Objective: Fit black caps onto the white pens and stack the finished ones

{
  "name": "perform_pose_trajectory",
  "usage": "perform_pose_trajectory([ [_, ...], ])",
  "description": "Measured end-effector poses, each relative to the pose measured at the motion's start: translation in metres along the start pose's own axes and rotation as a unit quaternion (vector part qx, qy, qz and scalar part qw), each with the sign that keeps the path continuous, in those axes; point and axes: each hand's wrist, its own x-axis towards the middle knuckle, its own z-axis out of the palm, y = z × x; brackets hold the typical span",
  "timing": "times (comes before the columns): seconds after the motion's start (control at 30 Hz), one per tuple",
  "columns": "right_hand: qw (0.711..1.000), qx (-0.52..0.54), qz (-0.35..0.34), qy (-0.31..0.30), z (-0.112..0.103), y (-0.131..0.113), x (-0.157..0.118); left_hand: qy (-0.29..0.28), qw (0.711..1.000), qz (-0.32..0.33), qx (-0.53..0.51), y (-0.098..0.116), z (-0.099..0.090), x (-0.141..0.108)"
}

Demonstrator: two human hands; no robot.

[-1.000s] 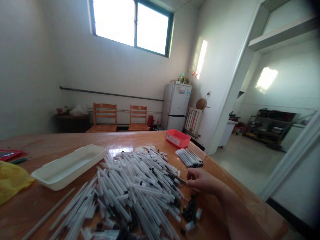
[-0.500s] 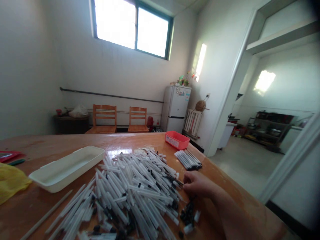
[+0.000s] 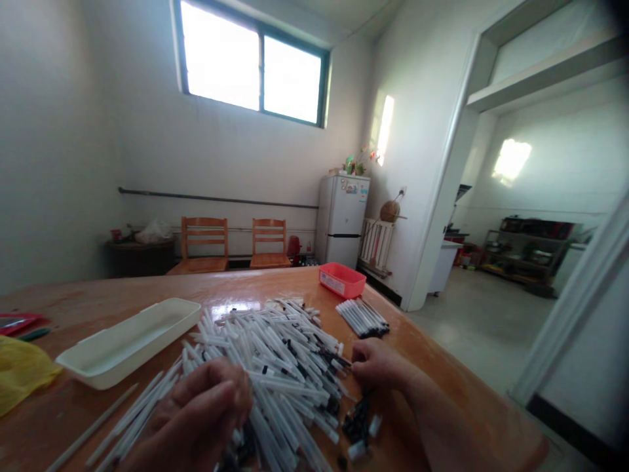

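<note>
**Both hands at a heap of plastic tubes**

A large loose heap of white plastic tubes (image 3: 275,367), many with black tips, lies across the middle of the wooden surface (image 3: 422,357), the tubes crossing at all angles. The left hand (image 3: 194,413) sits over the heap's near edge, its fingers curled inward and closed up. Whether they grip a tube is hidden by the hand itself. The right hand (image 3: 378,366) rests at the heap's right edge, its fingertips (image 3: 356,354) drawn together at the black-tipped ends. I cannot tell whether they pinch a tube.

Just below the right hand lies a small scatter of black parts (image 3: 358,419), with a few short white pieces among them. Beyond the hand, a neat bundle of parallel tubes (image 3: 362,318) lies apart from the heap, and a red tray (image 3: 343,280) sits further on near the surface's far edge. To the left of the heap stands a long white tray (image 3: 128,342), and a single long rod (image 3: 93,426) lies in front of it. A yellow bag (image 3: 22,380) lies at the left edge of view. Across the room, two wooden chairs (image 3: 204,246) stand against the wall, and a white refrigerator (image 3: 341,219) stands in the corner.
</note>
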Motion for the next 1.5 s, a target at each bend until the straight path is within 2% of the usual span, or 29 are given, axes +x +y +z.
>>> perform_pose_trajectory([
  [0.03, 1.0, 0.004, -0.004, 0.001, -0.001, 0.0, 0.0, 0.027, 0.999, -0.019, 0.013, -0.003, 0.0, 0.006],
  [0.1, 1.0, 0.015, -0.013, 0.007, -0.002, 0.0, -0.002, 0.073, 0.995, -0.003, 0.075, -0.012, 0.001, 0.015],
  [0.17, 0.999, 0.029, -0.026, 0.016, -0.003, -0.001, -0.003, 0.082, 0.982, 0.006, 0.171, -0.023, 0.0, 0.02],
  [0.27, 0.997, 0.059, -0.046, 0.029, -0.006, -0.003, -0.005, 0.049, 0.957, 0.033, 0.284, -0.039, 0.002, 0.025],
  [0.37, 0.992, 0.105, -0.058, 0.036, -0.007, -0.006, -0.007, 0.035, 0.909, 0.082, 0.407, -0.054, 0.007, 0.03],
  [0.43, 0.987, 0.146, -0.059, 0.027, -0.007, -0.009, -0.007, -0.003, 0.863, 0.14, 0.486, -0.061, 0.011, 0.031],
  [0.5, 0.98, 0.191, -0.057, 0.006, -0.006, -0.011, -0.007, -0.048, 0.818, 0.171, 0.547, -0.066, 0.016, 0.032],
  [0.6, 0.969, 0.241, -0.054, -0.016, -0.004, -0.014, -0.007, -0.085, 0.769, 0.176, 0.609, -0.069, 0.019, 0.032],
  [0.7, 0.941, 0.329, -0.059, -0.047, -0.005, -0.018, -0.007, -0.095, 0.746, 0.158, 0.64, -0.071, 0.02, 0.032],
  [0.8, 0.9, 0.427, -0.07, -0.062, -0.009, -0.022, -0.008, -0.101, 0.739, 0.136, 0.652, -0.073, 0.018, 0.033],
  [0.87, 0.882, 0.463, -0.076, -0.053, -0.011, -0.024, -0.009, -0.101, 0.737, 0.127, 0.656, -0.074, 0.018, 0.034],
  [1.03, 0.855, 0.512, -0.081, -0.028, -0.013, -0.024, -0.01, -0.091, 0.73, 0.127, 0.666, -0.074, 0.02, 0.034],
  [1.23, 0.812, 0.571, -0.114, -0.036, -0.016, -0.025, -0.013, -0.078, 0.734, 0.152, 0.658, -0.074, 0.019, 0.035],
  [1.33, 0.79, 0.601, -0.116, -0.017, -0.018, -0.028, -0.013, -0.058, 0.744, 0.175, 0.642, -0.076, 0.014, 0.037],
  [1.5, 0.719, 0.687, -0.102, 0.03, -0.022, -0.03, -0.014, -0.042, 0.785, 0.21, 0.581, -0.083, 0.009, 0.043],
])
